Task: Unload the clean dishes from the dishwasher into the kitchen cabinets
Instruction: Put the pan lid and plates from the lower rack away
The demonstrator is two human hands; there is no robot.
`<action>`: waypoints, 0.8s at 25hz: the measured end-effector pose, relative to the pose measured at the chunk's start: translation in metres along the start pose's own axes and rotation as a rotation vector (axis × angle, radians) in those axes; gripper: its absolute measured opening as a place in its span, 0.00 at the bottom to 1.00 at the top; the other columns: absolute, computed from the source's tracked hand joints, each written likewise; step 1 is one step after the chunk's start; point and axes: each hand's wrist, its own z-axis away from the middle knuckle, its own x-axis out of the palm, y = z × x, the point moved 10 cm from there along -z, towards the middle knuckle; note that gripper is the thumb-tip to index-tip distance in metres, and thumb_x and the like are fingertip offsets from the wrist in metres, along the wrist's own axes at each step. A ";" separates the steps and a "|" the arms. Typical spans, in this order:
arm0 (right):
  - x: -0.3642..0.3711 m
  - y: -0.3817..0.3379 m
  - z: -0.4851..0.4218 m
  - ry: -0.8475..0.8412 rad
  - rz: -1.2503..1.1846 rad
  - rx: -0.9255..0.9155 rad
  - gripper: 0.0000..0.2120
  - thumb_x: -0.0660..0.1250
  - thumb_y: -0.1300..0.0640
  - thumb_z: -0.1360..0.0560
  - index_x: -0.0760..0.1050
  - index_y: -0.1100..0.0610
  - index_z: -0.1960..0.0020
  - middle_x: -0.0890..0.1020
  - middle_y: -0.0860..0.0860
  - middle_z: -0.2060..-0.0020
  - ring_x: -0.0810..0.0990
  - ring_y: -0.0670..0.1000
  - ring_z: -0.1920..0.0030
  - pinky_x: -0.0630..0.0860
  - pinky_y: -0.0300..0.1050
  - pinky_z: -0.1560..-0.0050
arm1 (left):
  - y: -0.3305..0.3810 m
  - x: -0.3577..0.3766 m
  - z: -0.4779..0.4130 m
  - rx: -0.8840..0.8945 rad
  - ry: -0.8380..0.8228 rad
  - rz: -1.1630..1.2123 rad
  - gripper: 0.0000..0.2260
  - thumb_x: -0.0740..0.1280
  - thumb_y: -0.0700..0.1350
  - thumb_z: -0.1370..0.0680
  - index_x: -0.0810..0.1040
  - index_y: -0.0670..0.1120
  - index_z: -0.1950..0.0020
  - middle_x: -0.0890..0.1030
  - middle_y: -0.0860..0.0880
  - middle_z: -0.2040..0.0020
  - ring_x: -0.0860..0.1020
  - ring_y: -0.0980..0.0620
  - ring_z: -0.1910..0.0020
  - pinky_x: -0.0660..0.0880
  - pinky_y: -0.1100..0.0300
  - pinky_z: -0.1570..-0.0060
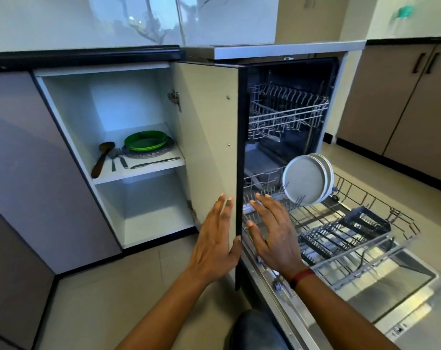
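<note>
Head view, the only one. On the cabinet shelf, at 9 o'clock from frame centre, already lie green plates stacked on a grey patterned plate, a wooden spoon, forks and a knife. I judge these to be unloaded items.

The upper rack, at 1 o'clock, looks bare. The cutlery basket, at 4 o'clock, seems empty, though its slots are too dark to be sure.

What is left is a few grey plates in the pulled-out lower rack, at 3 o'clock. The job looks mostly done.

Those plates stand on edge between the tines, slightly tilted. Their faces turn toward 8 o'clock, and the row runs back toward 2 o'clock. Being round, they have no long axis.

The left hand lies flat with straight fingers on the inner face of the cabinet door, thumb at the door's edge. The right hand hovers over the rack with fingers spread, holding nothing, near the plates at its 1 o'clock.
</note>
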 end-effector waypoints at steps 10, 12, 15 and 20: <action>-0.062 0.086 -0.006 0.067 0.097 0.101 0.19 0.59 0.50 0.21 0.72 0.57 0.34 0.74 0.52 0.35 0.70 0.51 0.33 0.68 0.49 0.31 | 0.062 0.078 -0.038 0.121 -0.018 0.157 0.23 0.62 0.50 0.21 0.63 0.47 0.27 0.70 0.47 0.30 0.67 0.52 0.30 0.67 0.57 0.31; -0.063 0.107 -0.014 0.089 0.082 0.162 0.19 0.58 0.49 0.21 0.71 0.56 0.34 0.74 0.51 0.35 0.70 0.49 0.34 0.68 0.46 0.33 | 0.065 0.096 -0.051 0.140 -0.062 0.185 0.19 0.60 0.51 0.20 0.68 0.46 0.31 0.75 0.48 0.36 0.72 0.54 0.36 0.72 0.56 0.39; -0.063 0.137 -0.027 0.118 0.086 0.247 0.19 0.56 0.48 0.21 0.72 0.56 0.34 0.75 0.51 0.37 0.70 0.48 0.36 0.68 0.42 0.38 | 0.068 0.115 -0.075 0.155 -0.083 0.207 0.16 0.63 0.44 0.23 0.72 0.46 0.35 0.79 0.49 0.43 0.78 0.54 0.47 0.76 0.59 0.48; -0.050 0.202 -0.036 0.058 0.151 0.361 0.21 0.54 0.47 0.21 0.71 0.55 0.34 0.77 0.54 0.40 0.75 0.53 0.40 0.73 0.44 0.45 | 0.066 0.154 -0.127 0.109 -0.155 0.216 0.15 0.63 0.43 0.25 0.74 0.49 0.39 0.80 0.52 0.54 0.78 0.54 0.58 0.78 0.54 0.61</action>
